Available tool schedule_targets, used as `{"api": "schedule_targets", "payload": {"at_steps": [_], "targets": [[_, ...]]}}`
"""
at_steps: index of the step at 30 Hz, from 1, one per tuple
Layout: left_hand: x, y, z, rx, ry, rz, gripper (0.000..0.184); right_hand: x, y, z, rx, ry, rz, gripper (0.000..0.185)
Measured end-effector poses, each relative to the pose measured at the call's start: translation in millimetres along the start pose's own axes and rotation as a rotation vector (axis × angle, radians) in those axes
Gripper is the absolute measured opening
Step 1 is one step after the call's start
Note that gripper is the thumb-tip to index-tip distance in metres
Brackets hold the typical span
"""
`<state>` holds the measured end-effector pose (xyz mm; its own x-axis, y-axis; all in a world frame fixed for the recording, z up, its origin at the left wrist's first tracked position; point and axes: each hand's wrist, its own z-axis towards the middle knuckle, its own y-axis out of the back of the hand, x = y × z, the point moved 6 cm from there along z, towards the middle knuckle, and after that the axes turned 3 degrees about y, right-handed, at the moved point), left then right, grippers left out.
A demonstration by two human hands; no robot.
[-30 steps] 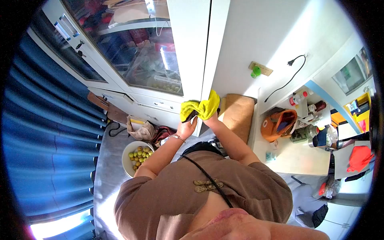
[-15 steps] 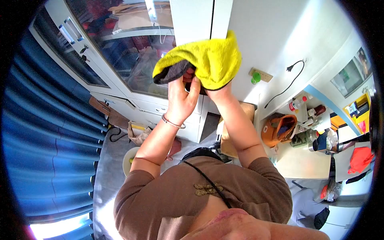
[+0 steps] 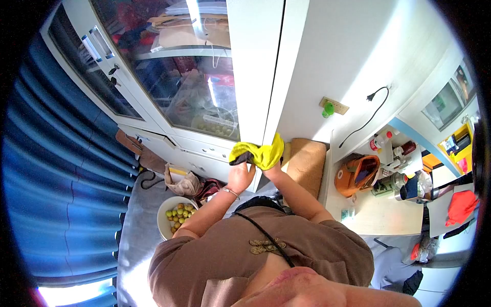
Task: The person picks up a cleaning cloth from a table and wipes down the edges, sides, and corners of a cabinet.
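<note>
A bright yellow cloth point(image 3: 267, 155) with a dark grey side is bunched up between my two hands, in front of the white cabinet. My left hand point(image 3: 240, 177) grips its left part, thumb upward, where the dark side shows. Over my right hand point(image 3: 273, 171) the cloth drapes and covers the fingers; only the wrist and the base of the hand show as it holds the right part.
Ahead stands a white cabinet point(image 3: 253, 77) with glass doors. A white bucket point(image 3: 162, 220) of round yellow-green fruit is at lower left, near a cloth bag point(image 3: 181, 181). Blue curtains point(image 3: 61, 169) hang left. On the right, a desk point(image 3: 388, 212) bears an orange bag point(image 3: 353, 176).
Both hands have come down and closer to my body with the cloth, which is more bunched. The fruit bucket and the lower cabinet now show more fully.
</note>
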<state>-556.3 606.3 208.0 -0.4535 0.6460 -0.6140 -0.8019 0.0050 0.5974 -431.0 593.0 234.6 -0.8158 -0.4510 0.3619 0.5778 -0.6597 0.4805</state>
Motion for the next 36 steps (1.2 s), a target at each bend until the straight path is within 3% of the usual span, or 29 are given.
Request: {"api": "schedule_targets", "payload": {"at_steps": [2, 3, 5, 6, 7, 9, 11, 13, 15, 17, 18, 23, 25, 27, 30, 32, 35, 36], "targets": [[2, -3, 6, 0.012, -0.039, -0.024, 0.035, -21, -10, -20, -0.038, -0.209, 0.341, 0.04], [-7, 3, 10, 0.015, -0.038, -0.022, 0.035, -14, -2, -11, -0.038, -0.212, 0.343, 0.04], [-37, 27, 38, -0.038, -0.072, -0.075, 0.032, 7, 21, 38, 0.078, -0.088, -0.003, 0.035], [-65, 53, 66, -0.036, -0.079, -0.075, 0.032, -8, 14, 50, 0.091, -0.174, 0.332, 0.028], [-71, 58, 68, -0.091, -0.112, -0.072, 0.033, -9, 19, 69, 0.091, -0.175, 0.333, 0.028], [-124, 111, 111, -0.124, -0.179, -0.053, 0.034, 18, 51, 117, 0.067, -0.042, 0.363, 0.035], [-149, 136, 125, -0.304, -0.302, -0.088, 0.034, 75, 100, 164, -0.161, 0.206, 0.072, 0.037], [-165, 157, 150, -0.287, -0.292, -0.098, 0.037, 93, 121, 194, -0.311, 0.299, -0.036, 0.037], [-193, 185, 170, -0.419, -0.36, -0.077, 0.038, 103, 137, 231, -0.259, 0.217, 0.096, 0.04], [-196, 187, 173, -0.402, -0.354, -0.062, 0.037, 102, 137, 236, -0.355, 0.252, 0.071, 0.035], [-188, 178, 165, -0.489, -0.492, 0.043, 0.037, 100, 136, 235, -0.347, 0.27, 0.057, 0.035], [-136, 129, 130, -0.24, -0.242, -0.124, 0.035, 67, 97, 166, -0.299, 0.198, 0.163, 0.035], [-108, 98, 104, -0.205, -0.208, -0.006, 0.035, 47, 71, 129, -0.252, 0.176, 0.138, 0.035], [-84, 66, 64, -0.261, -0.353, 0.198, 0.036, 19, 36, 83, -0.148, 0.126, 0.099, 0.035], [-36, 22, 31, -0.098, -0.217, 0.168, 0.039, -33, -23, -1, 0.035, 0.016, 0.065, 0.035], [-14, -2, 9, -0.038, -0.162, 0.196, 0.039, -61, -49, -52, 0.044, -0.166, 0.301, 0.038], [-16, -8, 3, 0.022, -0.142, 0.214, 0.038, -38, -25, -52, 0.152, -0.148, 0.201, 0.041], [-18, -6, 10, 0.093, -0.028, 0.149, 0.037, -40, -24, -50, 0.141, -0.205, 0.265, 0.041]]}}
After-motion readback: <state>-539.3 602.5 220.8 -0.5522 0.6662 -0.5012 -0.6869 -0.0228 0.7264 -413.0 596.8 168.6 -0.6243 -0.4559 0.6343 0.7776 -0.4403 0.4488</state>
